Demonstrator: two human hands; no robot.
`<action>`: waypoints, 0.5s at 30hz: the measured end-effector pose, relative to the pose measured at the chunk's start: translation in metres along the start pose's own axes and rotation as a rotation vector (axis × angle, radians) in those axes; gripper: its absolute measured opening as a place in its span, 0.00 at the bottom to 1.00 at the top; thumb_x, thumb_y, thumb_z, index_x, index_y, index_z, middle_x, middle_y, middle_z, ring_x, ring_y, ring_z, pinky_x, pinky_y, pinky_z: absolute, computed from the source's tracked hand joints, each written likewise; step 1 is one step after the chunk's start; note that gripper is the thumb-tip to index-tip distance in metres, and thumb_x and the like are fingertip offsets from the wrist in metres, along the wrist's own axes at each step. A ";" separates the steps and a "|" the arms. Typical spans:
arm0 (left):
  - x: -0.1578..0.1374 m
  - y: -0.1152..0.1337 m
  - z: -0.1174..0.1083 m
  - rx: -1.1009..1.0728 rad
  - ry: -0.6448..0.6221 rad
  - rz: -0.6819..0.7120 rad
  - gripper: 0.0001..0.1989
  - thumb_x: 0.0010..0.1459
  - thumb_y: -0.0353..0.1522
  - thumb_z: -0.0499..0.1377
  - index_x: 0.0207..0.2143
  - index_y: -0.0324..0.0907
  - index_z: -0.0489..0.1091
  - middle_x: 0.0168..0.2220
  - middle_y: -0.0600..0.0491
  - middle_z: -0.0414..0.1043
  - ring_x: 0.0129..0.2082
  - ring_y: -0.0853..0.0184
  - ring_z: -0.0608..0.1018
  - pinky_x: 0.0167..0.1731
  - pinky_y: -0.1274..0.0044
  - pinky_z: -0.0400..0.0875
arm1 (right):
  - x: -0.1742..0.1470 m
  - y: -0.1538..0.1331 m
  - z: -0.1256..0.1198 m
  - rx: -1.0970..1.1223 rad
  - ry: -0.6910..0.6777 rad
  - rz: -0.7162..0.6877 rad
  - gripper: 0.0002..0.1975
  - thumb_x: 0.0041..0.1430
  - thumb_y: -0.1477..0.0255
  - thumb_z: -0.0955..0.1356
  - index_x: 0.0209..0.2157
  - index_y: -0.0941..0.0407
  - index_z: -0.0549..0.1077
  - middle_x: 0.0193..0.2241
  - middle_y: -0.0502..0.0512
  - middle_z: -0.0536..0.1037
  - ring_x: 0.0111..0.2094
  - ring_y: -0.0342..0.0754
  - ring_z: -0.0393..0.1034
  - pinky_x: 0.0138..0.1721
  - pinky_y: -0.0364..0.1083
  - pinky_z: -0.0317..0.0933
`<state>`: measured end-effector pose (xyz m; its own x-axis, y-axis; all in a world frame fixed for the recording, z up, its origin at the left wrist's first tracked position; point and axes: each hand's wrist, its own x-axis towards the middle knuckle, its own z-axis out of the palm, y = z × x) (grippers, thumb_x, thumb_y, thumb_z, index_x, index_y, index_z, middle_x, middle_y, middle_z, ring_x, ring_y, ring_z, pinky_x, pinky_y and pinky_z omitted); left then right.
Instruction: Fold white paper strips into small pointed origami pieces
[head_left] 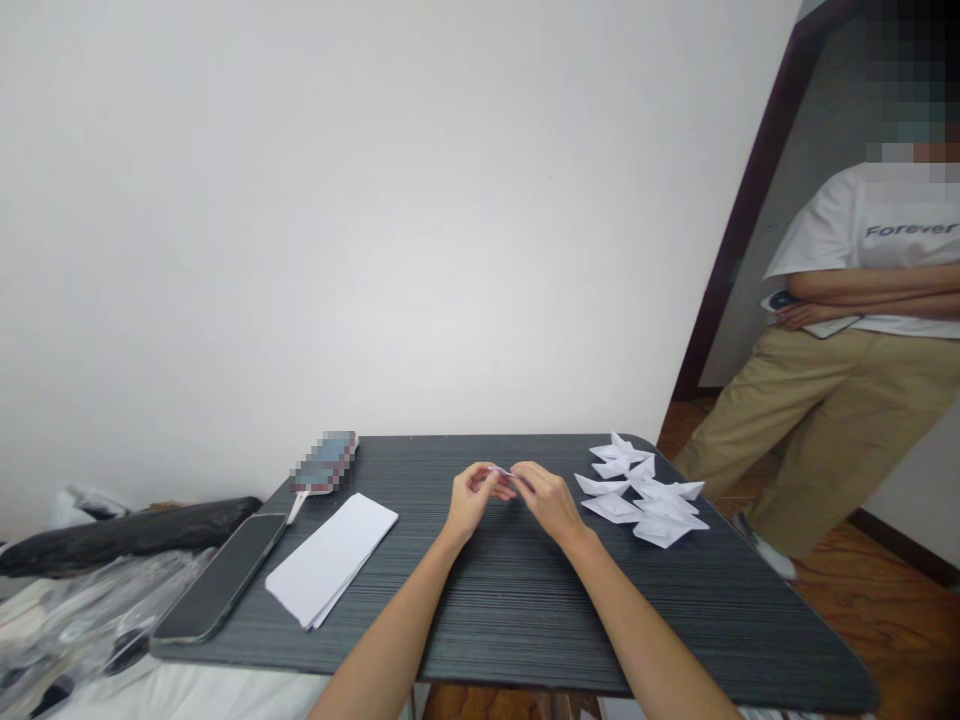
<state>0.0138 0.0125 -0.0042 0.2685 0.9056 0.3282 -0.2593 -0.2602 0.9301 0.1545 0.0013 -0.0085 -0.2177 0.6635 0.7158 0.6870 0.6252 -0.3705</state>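
Observation:
Over the middle of the dark table, a small folded piece of white paper [501, 471] is pinched between both hands. My left hand [478, 492] has its thumb and fingers closed on the paper's left end. At the other end, my right hand [545, 494] grips it with curled fingers. Most of the paper is hidden by the fingers, so its shape does not show. Several folded white paper boats [651, 500] lie in a cluster to the right of my right hand. Left of my hands rests a stack of white paper sheets [330, 562].
The dark table [517, 620] meets a white wall. On its left lie a smartphone [225, 578] and a blurred device [326, 465] with a white cable. Plastic-wrapped things [97, 590] crowd the left side. A person [847, 330] stands at the right, arms crossed, holding a phone.

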 end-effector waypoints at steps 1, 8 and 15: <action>0.000 0.000 -0.001 -0.017 -0.004 -0.005 0.15 0.48 0.39 0.54 0.32 0.34 0.63 0.25 0.48 0.70 0.24 0.65 0.75 0.26 0.73 0.70 | 0.000 0.000 0.000 0.004 0.001 -0.007 0.11 0.56 0.72 0.56 0.33 0.56 0.68 0.32 0.56 0.72 0.34 0.45 0.66 0.36 0.43 0.60; 0.002 -0.008 -0.008 -0.107 0.023 -0.089 0.16 0.48 0.39 0.54 0.30 0.32 0.65 0.27 0.44 0.72 0.26 0.63 0.75 0.30 0.71 0.70 | -0.002 0.000 0.004 0.006 -0.015 -0.053 0.13 0.57 0.74 0.55 0.37 0.56 0.68 0.37 0.56 0.71 0.38 0.45 0.65 0.39 0.43 0.60; 0.005 -0.013 -0.011 -0.144 0.101 -0.127 0.15 0.44 0.36 0.58 0.30 0.31 0.66 0.25 0.45 0.72 0.26 0.63 0.75 0.33 0.70 0.70 | -0.002 -0.001 0.006 -0.031 -0.025 -0.035 0.13 0.56 0.74 0.56 0.38 0.55 0.69 0.39 0.55 0.70 0.39 0.45 0.65 0.38 0.43 0.61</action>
<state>0.0085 0.0240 -0.0164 0.2149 0.9590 0.1845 -0.3609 -0.0975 0.9275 0.1504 0.0019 -0.0131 -0.2590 0.6520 0.7126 0.6996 0.6353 -0.3270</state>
